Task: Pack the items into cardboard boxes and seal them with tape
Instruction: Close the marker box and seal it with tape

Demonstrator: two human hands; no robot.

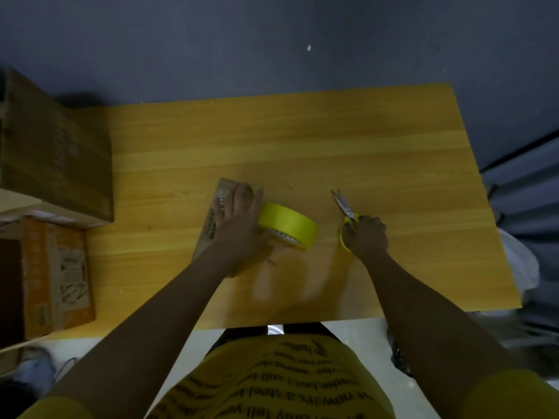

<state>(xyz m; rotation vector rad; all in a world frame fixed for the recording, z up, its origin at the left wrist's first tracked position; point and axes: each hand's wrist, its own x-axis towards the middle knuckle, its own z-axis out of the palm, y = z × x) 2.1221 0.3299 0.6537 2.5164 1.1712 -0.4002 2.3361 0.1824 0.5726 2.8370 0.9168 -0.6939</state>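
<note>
On the smooth wooden table [363,140], the left hand [239,219] presses flat, fingers straight, on one small cardboard box [211,219] beside one yellow tape roll [287,226]. The right hand [367,235] grips one pair of yellow-handled steel scissors [344,211]. Two larger cardboard boxes [57,158] sit left.

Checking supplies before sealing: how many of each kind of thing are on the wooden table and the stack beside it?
Cardboard boxes: 3, a small one under the left hand, a big brown one, an orange one
Tape rolls: 1, yellow
Scissors: 1, in the right hand
Total: 5
</note>
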